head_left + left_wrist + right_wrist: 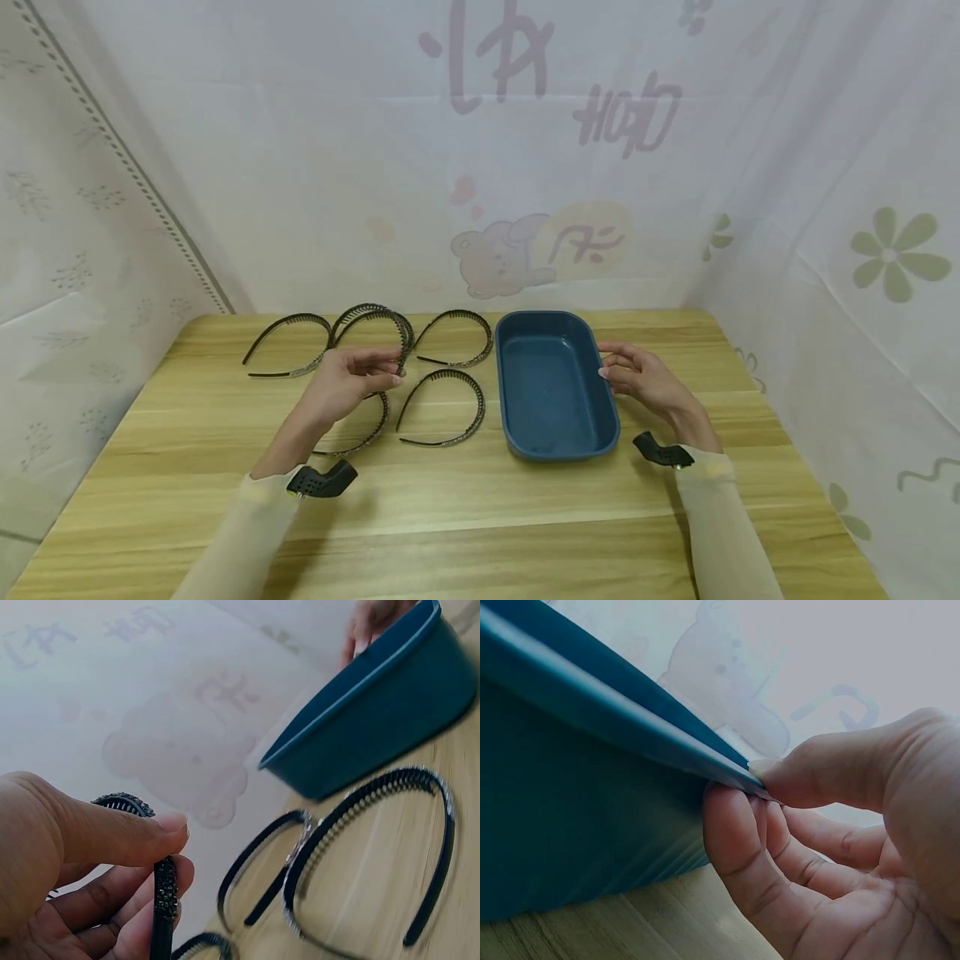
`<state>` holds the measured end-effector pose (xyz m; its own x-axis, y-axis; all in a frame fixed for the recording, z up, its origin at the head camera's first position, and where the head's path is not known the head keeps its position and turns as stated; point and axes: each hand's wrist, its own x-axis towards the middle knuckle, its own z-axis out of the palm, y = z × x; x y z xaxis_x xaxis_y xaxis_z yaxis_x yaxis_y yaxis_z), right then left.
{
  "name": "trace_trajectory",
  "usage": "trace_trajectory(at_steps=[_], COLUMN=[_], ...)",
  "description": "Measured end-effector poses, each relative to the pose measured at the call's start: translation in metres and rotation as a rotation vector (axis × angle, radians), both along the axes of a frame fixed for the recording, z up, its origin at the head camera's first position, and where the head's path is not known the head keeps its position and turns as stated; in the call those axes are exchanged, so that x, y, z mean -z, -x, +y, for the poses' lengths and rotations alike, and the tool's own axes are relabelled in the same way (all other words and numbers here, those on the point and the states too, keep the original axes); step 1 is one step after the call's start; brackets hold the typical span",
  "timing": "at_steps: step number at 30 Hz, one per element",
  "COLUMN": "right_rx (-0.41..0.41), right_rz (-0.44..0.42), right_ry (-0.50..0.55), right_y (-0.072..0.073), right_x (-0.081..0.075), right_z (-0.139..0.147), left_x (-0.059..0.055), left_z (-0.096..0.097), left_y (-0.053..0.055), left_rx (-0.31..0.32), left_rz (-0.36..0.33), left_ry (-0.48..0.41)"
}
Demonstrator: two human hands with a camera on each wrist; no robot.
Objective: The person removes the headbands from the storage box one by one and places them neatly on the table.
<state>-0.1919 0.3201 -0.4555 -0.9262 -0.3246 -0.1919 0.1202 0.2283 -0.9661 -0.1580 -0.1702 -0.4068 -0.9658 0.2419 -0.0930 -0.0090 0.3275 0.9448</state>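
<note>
My left hand (348,383) pinches a dark, glittery headband (166,889) between thumb and fingers, lifted above the table. In the head view part of that headband overlaps another behind it, so its full outline is hard to tell. On the right, my right hand (648,383) grips the right rim of a blue rectangular basin (558,383), thumb on top and fingers beneath the edge, as the right wrist view shows. Nothing lies inside the basin. Between left hand and basin lie two toothed headbands, an upper one (491,337) and a lower one (480,408).
Another headband (272,331) lies at the far left. One more headband (387,417) is partly hidden under the left forearm and hand. All rest on a wooden table (480,533), with printed cloth (337,167) hanging behind and at both sides.
</note>
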Motion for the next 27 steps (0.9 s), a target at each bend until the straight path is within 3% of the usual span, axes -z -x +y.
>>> trace_trajectory(at_steps=[15,27], right_rx=[-0.016,0.004], right_rz=[0.014,0.004], right_ry=[0.003,-0.02], right_y=[0.002,-0.001], right_x=[-0.001,-0.001], right_z=[-0.004,-0.002], left_x=[0.009,0.027], left_z=[-0.068,-0.115], left_y=[-0.027,-0.047], left_rx=[-0.146,-0.234], left_rz=[-0.002,-0.035], left_ry=[0.106,0.163])
